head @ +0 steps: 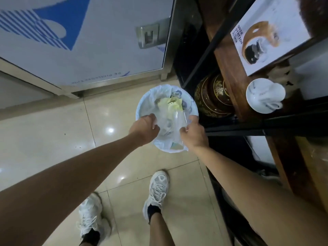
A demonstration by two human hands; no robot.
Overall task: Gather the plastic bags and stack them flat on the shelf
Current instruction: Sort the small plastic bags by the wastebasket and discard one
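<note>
A clear plastic bag (173,123) is stretched between my two hands above a round waste bin (142,108) lined with a white bag. My left hand (144,128) pinches the bag's left edge and my right hand (194,132) pinches its right edge; both are closed on it. Yellow paper scraps (173,103) lie inside the bin. The dark wooden shelf (229,68) with a black metal frame stands to the right of the bin.
On the shelf sit a white printed box (269,32), a white cup on a saucer (264,95) and, lower down, dark gold-patterned bowls (213,96). A glass door with blue graphics (79,36) is ahead. My white-shoed feet (158,190) stand on glossy beige tiles.
</note>
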